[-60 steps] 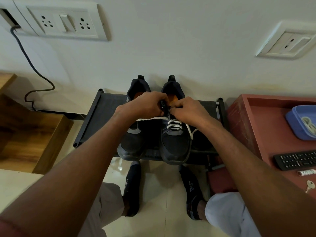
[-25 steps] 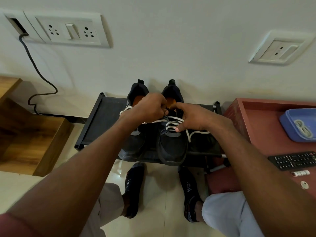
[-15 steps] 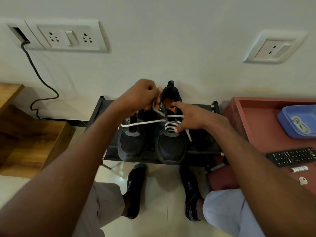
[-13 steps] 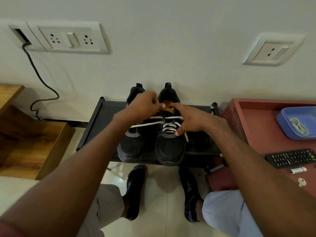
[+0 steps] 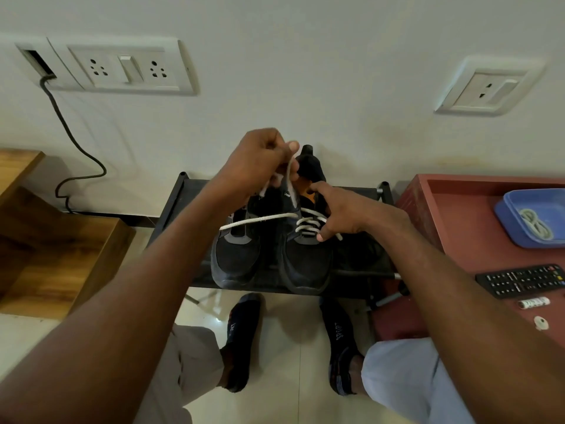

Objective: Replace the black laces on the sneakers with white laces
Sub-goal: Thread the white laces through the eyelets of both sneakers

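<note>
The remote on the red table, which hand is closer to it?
The right hand, resting on the laced sneaker, is closer to the remote. The left hand is raised farther away.

I am at home, in a lived-in room. In front of me a low black shoe rack [image 5: 360,191] stands against a plain painted wall, with sneakers [image 5: 302,258] on it. My socked feet [image 5: 241,338] rest on glossy pale floor tiles [image 5: 290,393]. On the far wall sit household switch plates [image 5: 122,68] with sockets, and a black cable [image 5: 76,148] trails from one. To my right a red tabletop [image 5: 458,240] carries a TV remote [image 5: 519,280], a battery [image 5: 533,302] and a blue tub [image 5: 513,215]. Wooden furniture [image 5: 55,249] stands on the left.
</note>
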Tool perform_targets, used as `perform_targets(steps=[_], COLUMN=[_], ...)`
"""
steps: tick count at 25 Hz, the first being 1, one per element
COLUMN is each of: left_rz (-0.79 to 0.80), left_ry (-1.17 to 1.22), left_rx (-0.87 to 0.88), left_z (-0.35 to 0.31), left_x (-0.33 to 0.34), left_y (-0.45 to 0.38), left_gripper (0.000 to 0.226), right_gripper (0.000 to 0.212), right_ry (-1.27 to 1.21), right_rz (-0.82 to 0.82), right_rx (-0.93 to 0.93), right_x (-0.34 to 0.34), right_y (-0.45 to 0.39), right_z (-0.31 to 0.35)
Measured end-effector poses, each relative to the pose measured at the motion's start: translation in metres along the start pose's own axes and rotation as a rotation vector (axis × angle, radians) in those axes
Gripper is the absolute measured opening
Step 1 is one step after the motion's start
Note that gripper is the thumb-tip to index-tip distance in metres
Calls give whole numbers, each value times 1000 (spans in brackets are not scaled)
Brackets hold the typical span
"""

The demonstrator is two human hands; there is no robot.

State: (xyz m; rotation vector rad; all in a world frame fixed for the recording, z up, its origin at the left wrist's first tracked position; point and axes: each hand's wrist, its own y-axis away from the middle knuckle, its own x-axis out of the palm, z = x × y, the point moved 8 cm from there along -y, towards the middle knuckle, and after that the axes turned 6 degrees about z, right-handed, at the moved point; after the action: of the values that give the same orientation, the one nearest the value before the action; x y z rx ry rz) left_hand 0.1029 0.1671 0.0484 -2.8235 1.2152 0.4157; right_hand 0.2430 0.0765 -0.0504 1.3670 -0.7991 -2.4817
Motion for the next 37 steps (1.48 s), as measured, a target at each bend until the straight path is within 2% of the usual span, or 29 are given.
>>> perform_targets(steps=[2, 4, 6, 8, 11, 13, 15, 18, 19, 20, 22, 24, 26, 28, 31, 34, 37], left_rz=[-9, 87, 230, 274, 235, 175, 71, -20, -37, -53, -37, 89, 224, 255, 148, 11, 7], left_ry=[-352, -713, -891, -954, -929, -801, -525, 99, 185, 132, -296, -695, -866, -908, -817, -633, -620], left_rx=[-138, -240, -257, -236, -203, -201, -153, -52, -80, -124, -188, -242, -282, -274, -233, -200, -235], left_z=[25, 50, 64, 65, 53, 42, 23, 4, 9, 17, 37, 55, 66, 67, 50, 33, 36], left_x=[-1, 9, 27, 36, 37, 28, 13, -9, -12, -14, -10, 7, 26, 33, 22, -1, -8], left_y=[-4, -7, -8, -9, -9, -7, -4, -1, 1, 2, -2, -5, -5, -6, -10, -9, -6], left_gripper=[27, 32, 32, 27, 22, 25, 28, 28, 26, 24, 21, 34, 38, 31, 22, 25, 26], right_gripper=[120, 122, 117, 108, 102, 103, 105, 109, 109, 108, 107, 108, 108, 107, 105, 106, 105], right_ry=[5, -2, -9, -12, -7, -30, -70, -97, -95, -90, -88, -80, -70, -67, -80, -142, -133], right_rz=[-12, -34, -72, -100, -62, -42, -24, -26, -29, -29, -31, -37, -40, -37, -26, -11, -20], right_rx=[-11, -13, -23, -35, -36, -20, -6, -20, -27, -32, -34, -32, -23, -12, 20, 33, 16], right_x=[2, 2, -2, -6, 0, 3, 5, 5, 4, 4, 5, 5, 6, 6, 7, 8, 7], right_y=[0, -1, -2, -1, 0, -1, -1, 1, 1, 1, 0, -1, -2, -3, -4, -6, -6], right_z=[4, 4, 5, 7, 9, 7, 6, 8, 9, 10, 10, 10, 9, 7, 4, 1, 3])
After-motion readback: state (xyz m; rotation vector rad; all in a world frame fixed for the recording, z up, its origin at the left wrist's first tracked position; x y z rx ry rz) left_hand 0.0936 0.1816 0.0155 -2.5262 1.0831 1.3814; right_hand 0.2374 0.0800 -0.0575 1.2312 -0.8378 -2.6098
